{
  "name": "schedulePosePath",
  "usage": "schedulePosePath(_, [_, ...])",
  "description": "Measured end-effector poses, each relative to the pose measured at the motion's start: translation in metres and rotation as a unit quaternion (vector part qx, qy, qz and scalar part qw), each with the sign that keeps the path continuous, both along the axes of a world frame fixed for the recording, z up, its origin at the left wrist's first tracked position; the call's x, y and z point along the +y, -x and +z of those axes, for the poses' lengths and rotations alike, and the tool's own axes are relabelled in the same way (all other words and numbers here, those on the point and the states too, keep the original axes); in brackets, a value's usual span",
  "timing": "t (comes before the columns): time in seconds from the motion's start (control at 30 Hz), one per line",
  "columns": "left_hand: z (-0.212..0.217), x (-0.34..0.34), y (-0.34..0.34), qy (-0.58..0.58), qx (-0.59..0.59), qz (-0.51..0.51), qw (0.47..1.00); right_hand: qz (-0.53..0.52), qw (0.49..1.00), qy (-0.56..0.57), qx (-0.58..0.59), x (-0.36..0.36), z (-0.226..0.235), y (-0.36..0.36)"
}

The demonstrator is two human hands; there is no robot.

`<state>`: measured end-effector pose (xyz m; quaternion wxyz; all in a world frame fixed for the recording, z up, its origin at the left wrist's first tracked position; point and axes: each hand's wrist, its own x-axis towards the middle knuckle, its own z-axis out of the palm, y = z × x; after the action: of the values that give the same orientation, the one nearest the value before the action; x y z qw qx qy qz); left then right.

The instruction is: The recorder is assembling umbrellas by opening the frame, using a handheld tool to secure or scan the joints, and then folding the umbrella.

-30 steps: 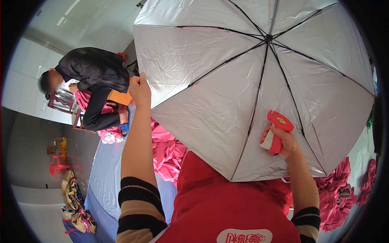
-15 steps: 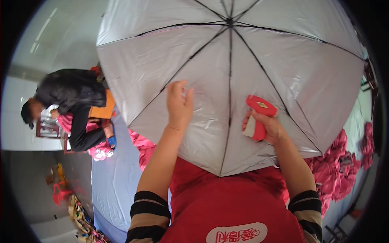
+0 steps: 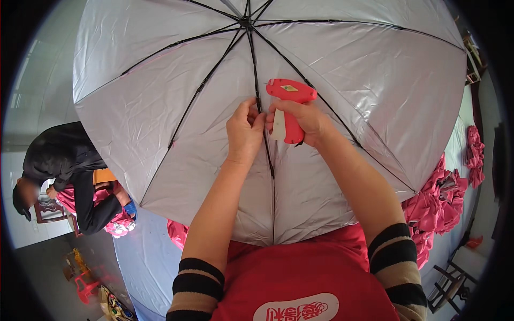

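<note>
An open umbrella (image 3: 203, 123) with a silver-grey inner side and black ribs spreads in front of me. Its hub (image 3: 246, 23) is at the top of the view. My left hand (image 3: 246, 131) is closed, with thumb and fingers pinching at a black rib (image 3: 257, 85) near the middle of the canopy; the exact grip is partly hidden. In my right hand (image 3: 306, 119) is a red and white tagging gun (image 3: 289, 92), fingers wrapped round its handle. Its thin needle end points left, close to that rib and just above my left fingertips.
Crumpled pink fabric (image 3: 436, 200) lies in a heap at the right, with more (image 3: 178, 234) at the left. A person in dark clothes (image 3: 64, 155) sits bent over at the far left. A red plastic stool (image 3: 87, 289) and a dark wooden chair (image 3: 452, 283) stand farther off.
My left hand has gone from loosely open to pinching at the middle rib. My right hand has brought the tagging gun up and left beside it. The umbrella has shifted left in view.
</note>
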<state>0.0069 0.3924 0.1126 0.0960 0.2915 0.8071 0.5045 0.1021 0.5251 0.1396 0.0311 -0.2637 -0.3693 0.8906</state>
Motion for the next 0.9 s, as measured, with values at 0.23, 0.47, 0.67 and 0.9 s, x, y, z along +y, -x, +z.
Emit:
schedulePosePath(0.23, [0.000, 0.000, -0.001, -0.002, -0.017, 0.002, 1.000, 0.053, 0.999, 0.011, 0.001, 0.007, -0.006, -0.003])
schedulePosePath(0.47, [-0.001, 0.000, 0.001, -0.022, -0.034, -0.007, 0.999, 0.065, 0.998, 0.000, 0.020, 0.008, -0.005, -0.004])
schedulePosePath(0.67, [-0.004, 0.000, 0.000, -0.022, -0.029, -0.004, 0.999, 0.102, 0.993, 0.036, 0.036, 0.015, -0.009, -0.006])
schedulePosePath(0.9, [-0.002, 0.001, 0.000, -0.025, -0.015, -0.007, 1.000, 0.149, 0.985, 0.084, 0.040, 0.026, -0.016, -0.002])
